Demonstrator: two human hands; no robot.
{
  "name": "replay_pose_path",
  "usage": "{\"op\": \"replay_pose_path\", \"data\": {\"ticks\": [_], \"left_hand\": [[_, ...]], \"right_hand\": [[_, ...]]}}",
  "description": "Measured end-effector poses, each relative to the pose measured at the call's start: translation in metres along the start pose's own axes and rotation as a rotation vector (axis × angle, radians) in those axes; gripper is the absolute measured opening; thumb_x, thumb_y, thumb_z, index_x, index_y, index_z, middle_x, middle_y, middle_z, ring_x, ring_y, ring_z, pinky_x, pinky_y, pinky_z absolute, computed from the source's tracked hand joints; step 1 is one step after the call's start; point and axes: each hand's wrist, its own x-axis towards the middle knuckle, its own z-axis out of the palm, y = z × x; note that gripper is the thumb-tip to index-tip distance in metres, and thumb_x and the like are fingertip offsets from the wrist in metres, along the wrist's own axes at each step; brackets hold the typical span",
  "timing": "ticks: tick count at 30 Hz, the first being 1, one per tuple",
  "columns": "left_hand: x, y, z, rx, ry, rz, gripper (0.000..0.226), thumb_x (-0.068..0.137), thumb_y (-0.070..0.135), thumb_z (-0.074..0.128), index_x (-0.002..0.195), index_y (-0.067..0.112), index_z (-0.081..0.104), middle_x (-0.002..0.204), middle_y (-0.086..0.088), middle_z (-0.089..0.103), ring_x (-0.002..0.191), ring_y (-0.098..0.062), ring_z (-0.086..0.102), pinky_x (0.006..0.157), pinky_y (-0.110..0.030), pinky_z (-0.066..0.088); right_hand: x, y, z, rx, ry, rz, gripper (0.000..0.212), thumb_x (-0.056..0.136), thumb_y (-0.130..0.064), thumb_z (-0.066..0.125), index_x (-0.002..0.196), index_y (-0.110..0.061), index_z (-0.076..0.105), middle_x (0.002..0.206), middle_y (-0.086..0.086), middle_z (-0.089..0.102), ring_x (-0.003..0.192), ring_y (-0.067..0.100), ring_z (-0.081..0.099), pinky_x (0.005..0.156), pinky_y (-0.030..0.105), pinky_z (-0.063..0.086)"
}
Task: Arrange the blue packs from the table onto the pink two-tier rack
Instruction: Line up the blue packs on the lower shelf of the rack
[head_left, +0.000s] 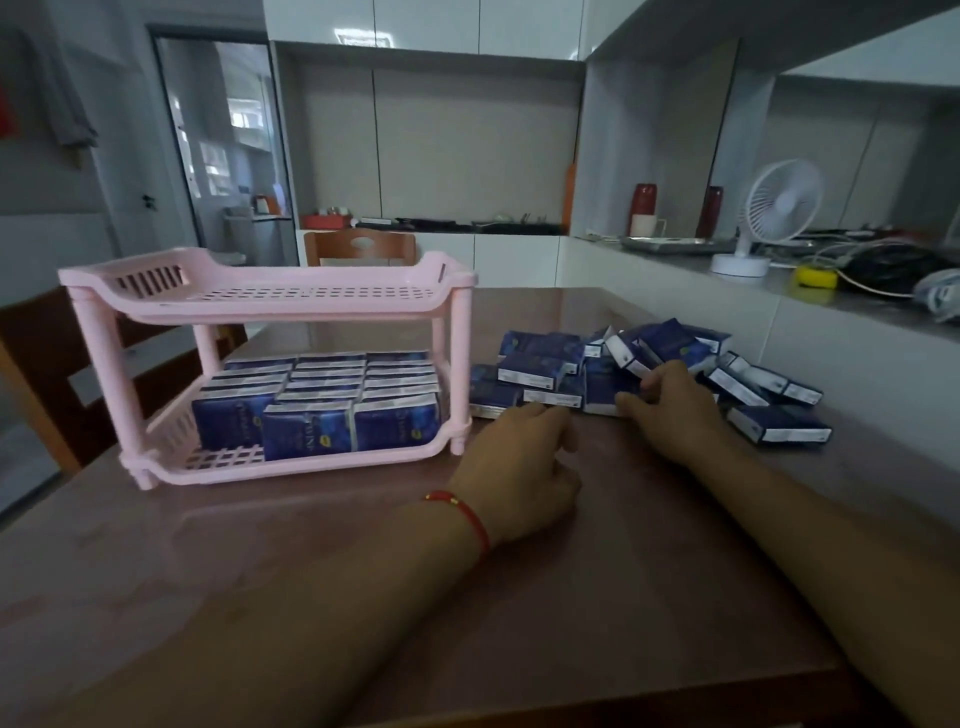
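Note:
The pink two-tier rack (291, 306) stands on the table at the left. Its top tier is bare, and its lower tier holds several upright blue packs (311, 415) in rows. A loose pile of blue packs (550, 364) lies on the table to the right of the rack. My left hand (519, 457), with a red cord on its wrist, rests at the pile's near edge with fingers loosely curled, and its fingertips touch one pack's white edge. My right hand (675, 410) reaches into the middle of the pile, where its thumb and fingers pinch a blue pack (602, 397).
The brown table (363, 597) stretches toward me. Wooden chairs stand behind and left of the rack. A grey counter at the right carries a white fan (769, 213), a yellow object, cables and a metal tray. More blue packs (779, 426) lie at the pile's right end.

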Motion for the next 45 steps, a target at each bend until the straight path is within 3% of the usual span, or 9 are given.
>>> {"op": "replay_pose_path", "data": {"ticks": [7, 10, 13, 19, 26, 29, 33, 39, 45], "left_hand": [[0.0, -0.012, -0.001, -0.147, 0.004, -0.133, 0.029, 0.081, 0.018, 0.069, 0.11, 0.021, 0.064, 0.106, 0.005, 0.063, 0.09, -0.009, 0.057, 0.081, -0.02, 0.047], [0.002, -0.012, 0.0, -0.188, 0.012, -0.194, 0.032, 0.086, 0.026, 0.067, 0.117, 0.023, 0.064, 0.109, 0.009, 0.065, 0.09, -0.005, 0.059, 0.078, -0.014, 0.042], [0.003, -0.01, -0.001, -0.226, 0.026, -0.19, 0.027, 0.092, 0.042, 0.059, 0.112, 0.026, 0.068, 0.1, 0.012, 0.068, 0.079, 0.001, 0.057, 0.071, -0.015, 0.04], [0.0, -0.009, -0.002, -0.357, 0.08, -0.249, 0.038, 0.088, 0.04, 0.068, 0.118, 0.024, 0.052, 0.086, 0.015, 0.062, 0.073, 0.01, 0.058, 0.061, -0.003, 0.039], [-0.004, -0.008, -0.009, -0.394, 0.123, -0.234, 0.03, 0.089, 0.019, 0.066, 0.113, 0.024, 0.051, 0.077, 0.02, 0.063, 0.067, 0.019, 0.056, 0.058, 0.002, 0.037], [-0.005, -0.005, -0.01, -0.377, 0.13, -0.228, 0.029, 0.089, 0.017, 0.063, 0.114, 0.024, 0.05, 0.079, 0.018, 0.062, 0.066, 0.01, 0.057, 0.058, -0.002, 0.04], [-0.006, -0.004, -0.011, -0.344, 0.172, -0.224, 0.03, 0.088, 0.015, 0.063, 0.114, 0.021, 0.05, 0.078, 0.018, 0.058, 0.065, 0.009, 0.054, 0.058, -0.002, 0.039], [-0.012, -0.001, -0.014, -0.333, 0.204, -0.225, 0.029, 0.088, 0.016, 0.063, 0.114, 0.02, 0.052, 0.09, 0.01, 0.062, 0.077, -0.007, 0.058, 0.061, -0.004, 0.041], [-0.019, 0.002, -0.017, -0.297, 0.215, -0.238, 0.03, 0.089, 0.018, 0.064, 0.115, 0.023, 0.05, 0.096, 0.009, 0.061, 0.083, -0.01, 0.059, 0.067, -0.014, 0.041]], "right_hand": [[0.005, -0.004, -0.011, 0.205, -0.118, 0.153, 0.06, 0.078, -0.038, 0.081, 0.13, -0.013, 0.062, 0.122, 0.006, 0.064, 0.106, 0.023, 0.061, 0.08, 0.031, 0.044], [-0.006, -0.01, -0.03, 0.282, -0.267, 0.223, 0.039, 0.076, -0.032, 0.08, 0.107, -0.008, 0.072, 0.08, 0.011, 0.063, 0.061, 0.017, 0.052, 0.053, 0.029, 0.036], [-0.024, -0.018, -0.043, 0.382, -0.404, 0.176, 0.021, 0.083, -0.017, 0.075, 0.098, -0.006, 0.066, 0.059, 0.006, 0.056, 0.04, 0.009, 0.042, 0.041, 0.024, 0.029], [-0.049, -0.036, -0.043, 0.23, -0.657, -0.097, 0.026, 0.084, -0.021, 0.079, 0.097, -0.012, 0.059, 0.083, 0.012, 0.075, 0.065, 0.017, 0.062, 0.069, 0.031, 0.049], [-0.016, 0.001, -0.045, -0.106, 0.161, -0.127, 0.005, 0.084, -0.02, 0.068, 0.089, -0.023, 0.067, 0.081, -0.009, 0.066, 0.085, 0.018, 0.065, 0.074, 0.03, 0.046], [-0.012, 0.008, -0.041, -0.299, 0.096, -0.23, 0.033, 0.082, -0.016, 0.065, 0.115, -0.022, 0.067, 0.104, 0.002, 0.067, 0.106, 0.025, 0.062, 0.086, 0.036, 0.049], [-0.022, -0.006, -0.019, -0.518, -0.088, -0.377, 0.049, 0.091, -0.052, 0.052, 0.136, -0.033, 0.054, 0.133, 0.001, 0.055, 0.122, 0.026, 0.047, 0.099, 0.046, 0.045], [-0.029, -0.016, -0.02, -0.356, -0.114, -0.405, 0.042, 0.077, -0.063, 0.063, 0.11, -0.037, 0.064, 0.101, -0.01, 0.067, 0.101, 0.018, 0.059, 0.084, 0.043, 0.054], [-0.031, -0.003, -0.023, -0.411, -0.299, -0.273, 0.051, 0.076, -0.073, 0.06, 0.116, -0.041, 0.054, 0.118, -0.002, 0.048, 0.113, 0.02, 0.048, 0.097, 0.042, 0.048]]}}
